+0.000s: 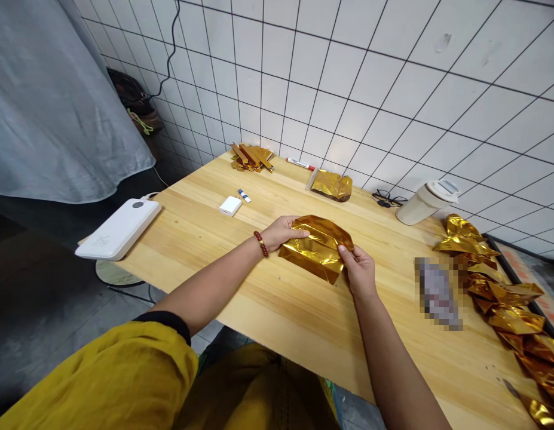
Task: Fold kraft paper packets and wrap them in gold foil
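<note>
A sheet of shiny gold foil paper (319,254) is held between both hands above the middle of the wooden table. My left hand (281,232) pinches its left side, the thumb lying on top of the foil. On the right edge, my right hand (358,266) grips it between thumb and fingers. The upper part of the sheet looks curved or folded over, and the lower edge hangs toward me. Beyond the hands lies a flat stack of gold foil paper (331,185). Folded gold foil pieces (505,292) are heaped along the table's right side.
Gold foil strips (252,157) lie at the back left corner near a red and white marker (300,163). A white charger (230,206), a white power bank (119,229), eyeglasses (388,198) and a cream tumbler (424,203) rest on the table (259,304). A tiled wall (348,77) stands behind.
</note>
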The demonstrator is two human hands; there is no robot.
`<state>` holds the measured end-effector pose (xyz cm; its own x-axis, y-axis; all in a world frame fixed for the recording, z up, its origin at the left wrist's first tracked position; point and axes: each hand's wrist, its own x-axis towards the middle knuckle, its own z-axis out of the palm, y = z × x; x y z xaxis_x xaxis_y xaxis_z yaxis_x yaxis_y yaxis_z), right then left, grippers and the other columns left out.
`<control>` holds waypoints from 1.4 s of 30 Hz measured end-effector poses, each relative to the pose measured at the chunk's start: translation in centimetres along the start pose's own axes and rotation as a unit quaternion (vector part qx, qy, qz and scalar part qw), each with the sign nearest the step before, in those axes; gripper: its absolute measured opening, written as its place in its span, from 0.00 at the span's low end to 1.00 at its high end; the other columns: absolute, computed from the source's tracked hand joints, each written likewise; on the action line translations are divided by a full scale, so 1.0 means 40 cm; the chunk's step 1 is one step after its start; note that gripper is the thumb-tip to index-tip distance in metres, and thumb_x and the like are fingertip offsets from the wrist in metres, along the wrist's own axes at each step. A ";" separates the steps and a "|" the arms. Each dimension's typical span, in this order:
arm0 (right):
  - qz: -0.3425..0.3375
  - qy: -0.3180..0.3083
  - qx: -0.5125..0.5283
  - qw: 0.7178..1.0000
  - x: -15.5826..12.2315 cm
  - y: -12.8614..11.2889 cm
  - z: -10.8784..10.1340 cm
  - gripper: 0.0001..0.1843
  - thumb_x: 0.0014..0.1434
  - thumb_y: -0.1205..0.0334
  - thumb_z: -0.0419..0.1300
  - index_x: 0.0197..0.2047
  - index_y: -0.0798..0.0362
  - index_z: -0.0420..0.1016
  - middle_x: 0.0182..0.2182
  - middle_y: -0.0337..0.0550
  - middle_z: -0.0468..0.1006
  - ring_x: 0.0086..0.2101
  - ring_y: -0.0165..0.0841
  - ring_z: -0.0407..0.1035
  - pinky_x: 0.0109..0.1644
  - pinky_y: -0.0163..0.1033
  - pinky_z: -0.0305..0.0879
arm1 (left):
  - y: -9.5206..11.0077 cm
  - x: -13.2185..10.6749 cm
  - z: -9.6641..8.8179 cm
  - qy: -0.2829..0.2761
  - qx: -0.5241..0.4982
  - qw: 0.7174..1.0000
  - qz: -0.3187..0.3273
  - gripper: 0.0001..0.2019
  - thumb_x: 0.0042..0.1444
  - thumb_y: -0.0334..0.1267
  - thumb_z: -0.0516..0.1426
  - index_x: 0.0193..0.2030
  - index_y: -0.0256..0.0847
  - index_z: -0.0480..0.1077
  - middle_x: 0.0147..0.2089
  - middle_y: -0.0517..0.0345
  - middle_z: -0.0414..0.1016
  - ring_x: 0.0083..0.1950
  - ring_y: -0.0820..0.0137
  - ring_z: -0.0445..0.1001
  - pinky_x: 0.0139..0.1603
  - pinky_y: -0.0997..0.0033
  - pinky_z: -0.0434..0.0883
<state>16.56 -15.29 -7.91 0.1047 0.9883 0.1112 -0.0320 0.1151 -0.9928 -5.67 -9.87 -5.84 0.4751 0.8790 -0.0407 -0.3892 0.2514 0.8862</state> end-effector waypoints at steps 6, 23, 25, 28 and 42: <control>0.005 0.013 0.006 1.000 0.003 -0.002 0.004 0.19 0.49 0.47 0.69 0.37 0.53 0.80 0.28 0.40 0.81 0.29 0.35 0.74 0.35 0.41 0.72 | -0.001 0.002 0.001 0.000 -0.019 1.000 -0.007 0.26 0.35 0.37 0.73 0.43 0.32 0.76 0.38 0.49 0.81 0.36 0.67 0.79 0.43 0.66 0.75; -0.043 0.139 0.020 0.989 0.021 0.006 0.002 0.17 0.50 0.49 0.67 0.37 0.53 0.77 0.29 0.40 0.80 0.32 0.35 0.74 0.39 0.42 0.71 | -0.002 0.016 -0.011 0.096 -0.046 0.993 0.041 0.22 0.39 0.38 0.71 0.43 0.36 0.77 0.45 0.48 0.81 0.43 0.66 0.79 0.52 0.64 0.72; -0.098 0.216 0.063 0.969 0.034 0.010 -0.006 0.17 0.50 0.51 0.66 0.40 0.53 0.76 0.36 0.43 0.81 0.38 0.36 0.75 0.47 0.45 0.71 | 0.002 0.020 -0.021 0.123 -0.068 0.988 0.064 0.21 0.41 0.38 0.70 0.44 0.38 0.77 0.51 0.47 0.79 0.48 0.65 0.78 0.55 0.62 0.70; -0.168 0.241 0.074 0.953 0.041 0.012 -0.020 0.15 0.51 0.55 0.65 0.41 0.51 0.76 0.44 0.44 0.80 0.48 0.38 0.73 0.57 0.49 0.64 | 0.011 0.022 -0.033 0.137 -0.089 0.984 0.070 0.19 0.45 0.39 0.68 0.45 0.38 0.76 0.55 0.45 0.76 0.51 0.64 0.77 0.56 0.60 0.70; -0.233 0.096 -0.025 0.967 0.012 0.001 -0.023 0.15 0.46 0.73 0.54 0.29 0.49 0.81 0.38 0.41 0.82 0.47 0.39 0.72 0.59 0.52 0.61 | 0.001 0.036 -0.036 0.242 -0.056 0.959 0.132 0.15 0.45 0.38 0.66 0.40 0.37 0.76 0.42 0.51 0.80 0.39 0.71 0.77 0.45 0.68 0.71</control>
<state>17.52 -14.90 -7.95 0.2788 0.7929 0.5418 0.1097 0.5342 -0.8382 -6.13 -8.02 -6.51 -0.0645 0.9964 -0.0554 -0.5414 0.0117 0.8407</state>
